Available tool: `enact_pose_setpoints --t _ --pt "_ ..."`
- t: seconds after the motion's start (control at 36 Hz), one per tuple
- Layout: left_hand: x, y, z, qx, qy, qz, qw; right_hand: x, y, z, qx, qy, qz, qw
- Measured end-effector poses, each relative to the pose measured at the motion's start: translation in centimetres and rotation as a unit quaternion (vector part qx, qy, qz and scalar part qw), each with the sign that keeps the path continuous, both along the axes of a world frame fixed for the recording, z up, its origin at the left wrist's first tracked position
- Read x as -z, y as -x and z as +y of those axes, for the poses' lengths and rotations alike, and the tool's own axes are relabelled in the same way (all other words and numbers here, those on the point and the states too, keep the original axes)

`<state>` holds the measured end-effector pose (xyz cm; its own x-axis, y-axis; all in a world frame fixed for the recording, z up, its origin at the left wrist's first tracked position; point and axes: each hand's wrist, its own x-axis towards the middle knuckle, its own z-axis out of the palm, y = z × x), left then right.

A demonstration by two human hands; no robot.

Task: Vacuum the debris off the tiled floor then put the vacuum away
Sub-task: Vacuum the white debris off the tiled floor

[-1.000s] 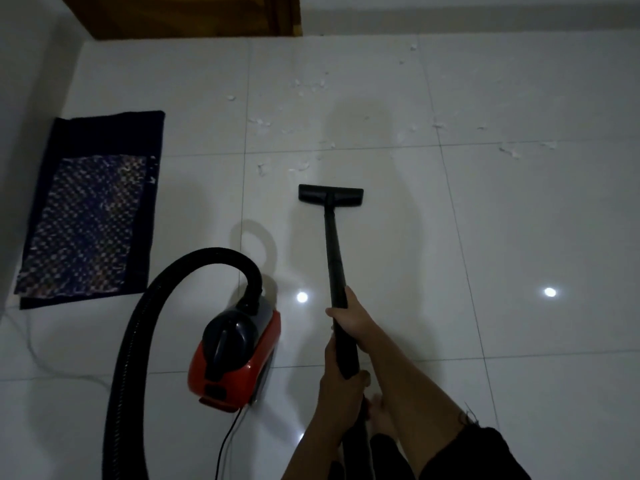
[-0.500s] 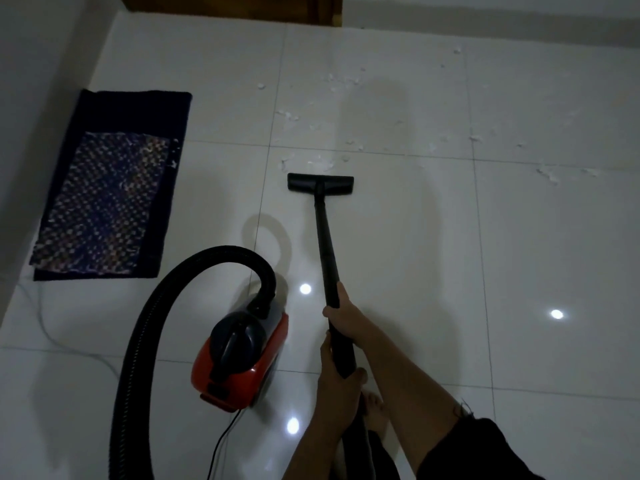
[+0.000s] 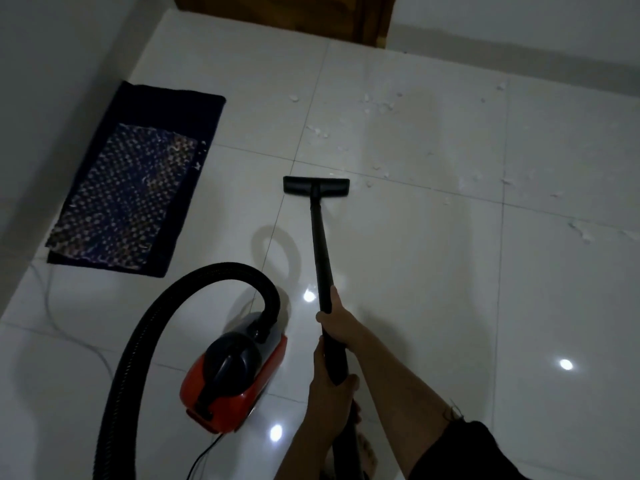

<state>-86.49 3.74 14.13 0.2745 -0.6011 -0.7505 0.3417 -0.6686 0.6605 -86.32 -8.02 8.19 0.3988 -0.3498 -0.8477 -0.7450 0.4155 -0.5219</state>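
Two grips, left hand (image 3: 328, 388) and right hand (image 3: 338, 323), clamp the wand (image 3: 319, 244), its rear hidden.

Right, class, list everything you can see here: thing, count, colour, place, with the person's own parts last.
canister vacuum: one, red and black, floor, near left.
hose: one, black, arching from vacuum.
wand: one, black, held in both hands.
floor nozzle: one, black, on tiles, centre.
debris: many scraps, white, beyond nozzle.
mat: one, dark blue, floor, far left.
door: one, brown, far end.
tiled floor: white, glossy, throughout.
left hand: grips wand, nearer body.
right hand: grips wand, further along.
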Motion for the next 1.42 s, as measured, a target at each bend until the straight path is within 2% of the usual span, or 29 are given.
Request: enact_pose_setpoints --t 0.14,0.33,0.5,0.69,0.83,0.94,1.42 --pt "1.0 -2.0 -1.5 0.004 -0.047 -0.039 0.998 -0.1 -2.1 -1.9 0.004 0.003 0.003 1.0" --pt "0.0 -6.4 -4.6 -0.003 -0.013 -0.021 1.0 -0.4 -6.2 -4.2 0.038 0.006 0.014 0.999" --pt "-0.4 -10.0 -7.5 0.011 -0.024 0.0 1.0 -1.0 -9.3 -7.0 0.063 0.013 0.014 0.998" --pt "0.0 -12.4 -11.0 -0.037 0.008 -0.009 0.999 -1.2 -11.7 -10.4 0.057 0.025 0.017 0.998" --pt "-0.7 -13.6 -13.6 -0.082 0.028 0.061 0.994 -1.0 -13.1 -12.8 0.049 0.025 0.02 0.998" --pt "-0.9 -15.0 -15.7 -0.038 0.003 0.038 0.999 -0.6 -14.4 -15.0 0.051 0.023 0.027 0.998" --pt "-0.7 -19.4 -25.6 -0.001 -0.015 0.008 1.0 -0.3 -18.9 -25.3 0.031 0.012 0.017 0.999"
